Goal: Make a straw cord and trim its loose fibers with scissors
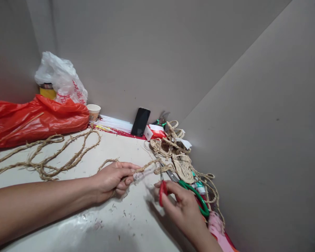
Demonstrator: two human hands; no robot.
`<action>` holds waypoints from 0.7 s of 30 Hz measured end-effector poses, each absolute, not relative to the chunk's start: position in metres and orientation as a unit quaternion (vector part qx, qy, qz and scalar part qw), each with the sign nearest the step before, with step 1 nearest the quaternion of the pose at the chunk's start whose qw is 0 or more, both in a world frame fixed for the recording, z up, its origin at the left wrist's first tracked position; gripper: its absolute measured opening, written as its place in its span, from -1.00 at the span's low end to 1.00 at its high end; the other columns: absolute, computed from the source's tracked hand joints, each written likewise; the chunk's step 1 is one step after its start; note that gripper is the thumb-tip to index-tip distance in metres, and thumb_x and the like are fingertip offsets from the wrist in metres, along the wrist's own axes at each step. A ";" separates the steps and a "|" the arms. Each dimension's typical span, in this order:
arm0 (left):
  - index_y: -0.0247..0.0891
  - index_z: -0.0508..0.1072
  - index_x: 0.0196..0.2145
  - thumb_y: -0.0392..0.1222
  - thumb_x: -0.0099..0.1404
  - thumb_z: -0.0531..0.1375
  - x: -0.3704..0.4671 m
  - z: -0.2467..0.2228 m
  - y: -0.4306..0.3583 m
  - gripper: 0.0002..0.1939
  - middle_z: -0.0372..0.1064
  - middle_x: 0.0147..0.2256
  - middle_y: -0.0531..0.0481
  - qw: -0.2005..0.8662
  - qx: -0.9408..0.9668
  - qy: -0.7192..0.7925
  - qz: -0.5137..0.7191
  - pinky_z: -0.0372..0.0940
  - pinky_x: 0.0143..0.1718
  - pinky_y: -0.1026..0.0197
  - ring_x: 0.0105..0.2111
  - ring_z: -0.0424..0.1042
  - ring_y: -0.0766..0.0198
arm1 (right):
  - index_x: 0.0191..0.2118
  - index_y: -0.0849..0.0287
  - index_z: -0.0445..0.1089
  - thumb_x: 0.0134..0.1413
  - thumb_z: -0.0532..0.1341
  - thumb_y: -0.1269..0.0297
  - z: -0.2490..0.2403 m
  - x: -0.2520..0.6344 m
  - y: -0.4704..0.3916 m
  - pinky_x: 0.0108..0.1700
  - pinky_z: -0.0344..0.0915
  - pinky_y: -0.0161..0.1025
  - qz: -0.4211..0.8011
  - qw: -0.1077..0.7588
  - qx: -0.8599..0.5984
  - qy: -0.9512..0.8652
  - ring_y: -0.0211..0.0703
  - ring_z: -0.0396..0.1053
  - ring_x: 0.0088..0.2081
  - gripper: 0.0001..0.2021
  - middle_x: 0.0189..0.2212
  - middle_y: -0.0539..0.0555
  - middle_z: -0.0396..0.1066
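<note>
My left hand (118,180) is closed around a braided straw rope (147,165), whose short end sticks out to the right past the fingertips. In my right hand (183,204) is a pair of small red-handled scissors (162,192), held with the blades pointing up at the rope's end. Motion blurs the blades, so I cannot tell whether they touch the rope. Larger green-handled scissors (203,206) lie just behind my right hand, partly covered by it. A long loop of the same rope (65,168) is spread to the left.
Coiled woven straw pieces (183,166) are heaped at the right against the wall. A phone (141,121) leans at the back near green-handled pliers (161,122). A paper cup (93,112), a red plastic bag (42,117) and a white bag (61,75) stand back left. Straw bits dot the white table (94,234).
</note>
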State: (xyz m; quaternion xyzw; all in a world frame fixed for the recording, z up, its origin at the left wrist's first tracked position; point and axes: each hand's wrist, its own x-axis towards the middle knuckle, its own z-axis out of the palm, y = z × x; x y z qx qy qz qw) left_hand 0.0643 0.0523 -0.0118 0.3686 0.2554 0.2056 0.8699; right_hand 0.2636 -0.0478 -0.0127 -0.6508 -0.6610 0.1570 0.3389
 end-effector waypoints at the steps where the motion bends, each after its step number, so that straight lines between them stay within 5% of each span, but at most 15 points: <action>1: -0.31 0.43 -0.17 -0.24 0.17 0.20 0.064 -0.011 0.053 -0.76 0.03 -0.67 0.23 0.870 0.364 0.255 0.211 -0.34 -0.66 0.36 -0.71 -0.26 0.56 | -0.54 0.17 0.32 0.04 0.13 0.26 -0.012 0.261 -0.049 -0.44 0.17 -0.31 0.113 0.292 -0.652 -0.691 -0.23 0.28 -0.51 -0.81 -0.58 0.00 0.33; 5: -0.30 0.43 -0.13 -0.25 0.17 0.20 0.065 -0.008 0.053 -0.72 0.06 -0.64 0.21 0.866 0.357 0.265 0.231 -0.33 -0.65 0.37 -0.72 -0.21 0.57 | -0.57 0.13 0.18 -0.01 0.13 0.26 -0.016 0.251 -0.049 -0.47 0.04 -0.33 -0.008 0.182 -0.663 -0.726 -0.27 0.20 -0.57 -0.81 -0.63 -0.05 0.26; 11: -0.31 0.43 -0.14 -0.22 0.17 0.21 0.067 -0.006 0.050 -0.73 0.07 -0.65 0.20 0.858 0.366 0.269 0.241 -0.29 -0.66 0.39 -0.72 -0.20 0.58 | -0.51 0.14 0.21 0.03 0.12 0.18 -0.022 0.248 -0.046 -0.35 0.06 -0.27 -0.111 0.162 -0.676 -0.710 -0.22 0.26 -0.54 -0.81 -0.61 -0.03 0.31; 21: -0.26 0.37 -0.08 -0.17 0.19 0.20 0.067 -0.014 0.050 -0.67 0.13 -0.66 0.20 0.852 0.394 0.260 0.226 -0.26 -0.67 0.36 -0.74 -0.15 0.54 | -0.62 0.13 0.16 0.02 0.11 0.19 -0.022 0.244 -0.045 -0.47 -0.03 -0.31 -0.062 0.165 -0.696 -0.696 -0.28 0.17 -0.61 -0.73 -0.69 -0.06 0.24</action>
